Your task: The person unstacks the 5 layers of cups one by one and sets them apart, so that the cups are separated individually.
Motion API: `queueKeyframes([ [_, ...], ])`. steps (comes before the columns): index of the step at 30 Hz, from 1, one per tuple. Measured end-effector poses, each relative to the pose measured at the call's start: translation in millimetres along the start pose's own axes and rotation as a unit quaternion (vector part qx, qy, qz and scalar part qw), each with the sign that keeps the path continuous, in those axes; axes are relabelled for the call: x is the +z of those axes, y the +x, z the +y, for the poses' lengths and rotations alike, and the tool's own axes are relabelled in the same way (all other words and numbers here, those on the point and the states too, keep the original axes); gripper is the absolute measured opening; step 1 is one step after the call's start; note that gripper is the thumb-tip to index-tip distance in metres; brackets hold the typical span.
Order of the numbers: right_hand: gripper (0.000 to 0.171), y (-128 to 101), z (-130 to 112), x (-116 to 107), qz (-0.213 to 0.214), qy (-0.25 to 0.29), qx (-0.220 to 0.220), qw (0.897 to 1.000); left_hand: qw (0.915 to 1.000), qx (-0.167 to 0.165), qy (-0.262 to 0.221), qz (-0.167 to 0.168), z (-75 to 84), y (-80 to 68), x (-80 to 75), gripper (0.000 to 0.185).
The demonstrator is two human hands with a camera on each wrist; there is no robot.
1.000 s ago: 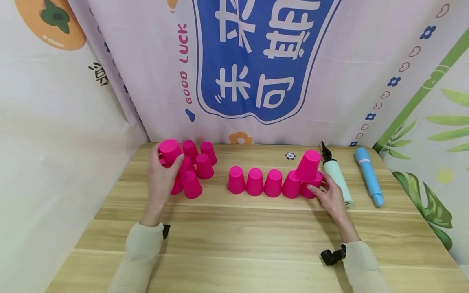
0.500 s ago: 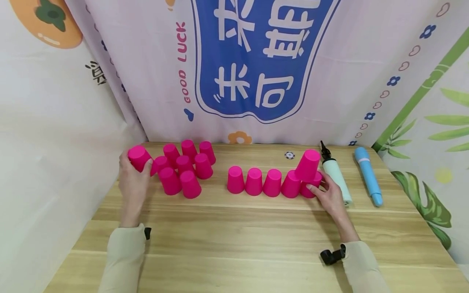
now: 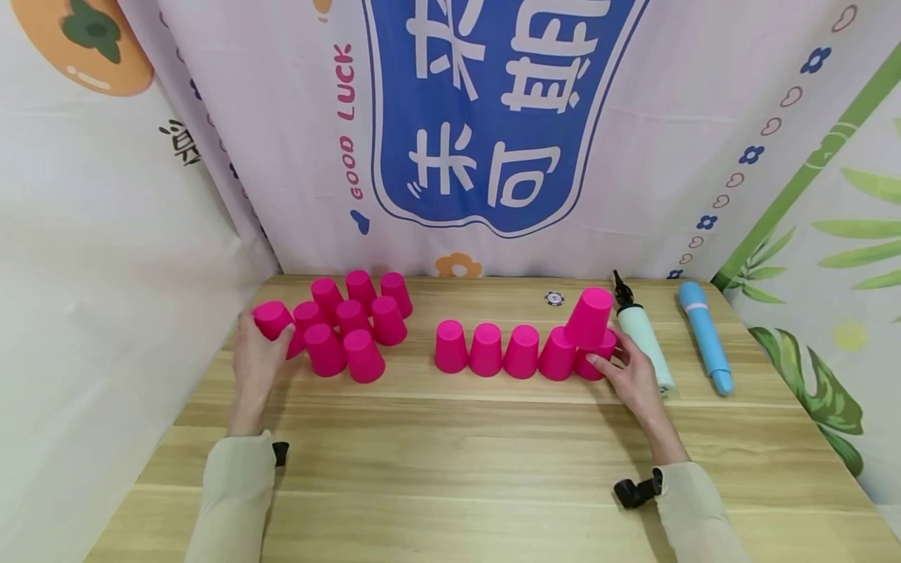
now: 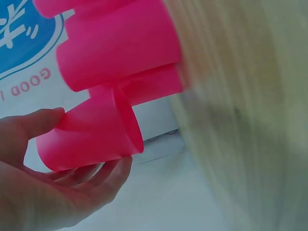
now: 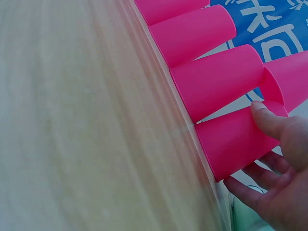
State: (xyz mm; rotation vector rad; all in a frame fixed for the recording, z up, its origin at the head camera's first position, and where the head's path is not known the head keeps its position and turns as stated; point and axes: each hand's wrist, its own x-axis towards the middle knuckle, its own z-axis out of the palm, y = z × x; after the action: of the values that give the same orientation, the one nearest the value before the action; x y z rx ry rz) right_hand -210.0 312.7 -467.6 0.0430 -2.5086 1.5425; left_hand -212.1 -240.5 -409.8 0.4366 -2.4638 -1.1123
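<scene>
pink plastic cups stand mouth-down all over the pale wooden worktop [image 3: 450, 446], which suits stacking: an upturned cup gives a flat base for the next one to sit on. taking the row of cups [image 3: 503, 349] in the middle as the landmark, the left hand [image 3: 256, 361] is well to the left of it, at the outer edge of a loose cluster of cups [image 3: 352, 328]. its fingers [image 4: 103, 178] and thumb are curled round a single cup [image 3: 273, 319], tilted on its side with the closed end pointing away from the person; the left wrist view shows the cup [image 4: 89, 137] cradled in the palm, free of the worktop as far as i can tell, so it can be carried elsewhere. the right hand [image 3: 629, 375] is at the right end of the row, where its fingers curl against the end cup [image 3: 594, 361], seemingly to steady it, because a raised cup [image 3: 590, 317] leans on top, bridging that cup and its neighbour. the right wrist view shows the thumb [image 5: 272, 120] laid over the end cup [image 5: 236, 142] and the other fingers below it, a light hold rather than a tight one. just right of the row lie a white hand pump [image 3: 644, 340] and, further right, a blue tube-shaped tool [image 3: 706, 336], both apart from the cups. behind the row, near the printed backdrop [image 3: 493, 117], sits a small round token [image 3: 554, 298].
</scene>
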Motion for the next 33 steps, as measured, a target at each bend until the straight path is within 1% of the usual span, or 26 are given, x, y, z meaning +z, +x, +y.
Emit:
queueKeyframes([
  [7,0.072,-0.3,-0.8,-0.3,-0.001,0.000,0.005,1.000,0.9993,-0.001,-0.020,-0.033,-14.9,6.9,10.6,0.064],
  [15,0.072,-1.8,-4.9,-0.2,-0.002,0.006,0.005,1.000,0.9990,0.018,-0.025,-0.032,-22.4,8.1,20.3,0.059],
  [18,0.073,-2.3,-5.3,-0.1,-0.002,0.008,0.005,1.000,0.9986,0.014,-0.020,-0.046,-22.3,7.5,20.9,0.059],
  [24,0.073,-2.1,-1.6,-0.8,0.000,0.005,0.007,1.000,0.9959,0.005,-0.005,-0.090,-20.7,7.2,22.4,0.061],
  [29,0.072,-0.5,0.5,-1.5,0.003,-0.003,0.010,1.000,0.9945,0.012,-0.003,-0.104,-21.6,7.0,23.2,0.067],
  [31,0.071,0.2,1.0,-1.5,0.002,-0.003,0.007,1.000,0.9932,0.015,0.004,-0.115,-21.9,6.2,20.4,0.072],
  [33,0.071,1.2,1.0,-1.3,-0.002,-0.001,0.003,1.000,0.9917,0.019,0.019,-0.126,-18.1,2.9,13.4,0.077],
])
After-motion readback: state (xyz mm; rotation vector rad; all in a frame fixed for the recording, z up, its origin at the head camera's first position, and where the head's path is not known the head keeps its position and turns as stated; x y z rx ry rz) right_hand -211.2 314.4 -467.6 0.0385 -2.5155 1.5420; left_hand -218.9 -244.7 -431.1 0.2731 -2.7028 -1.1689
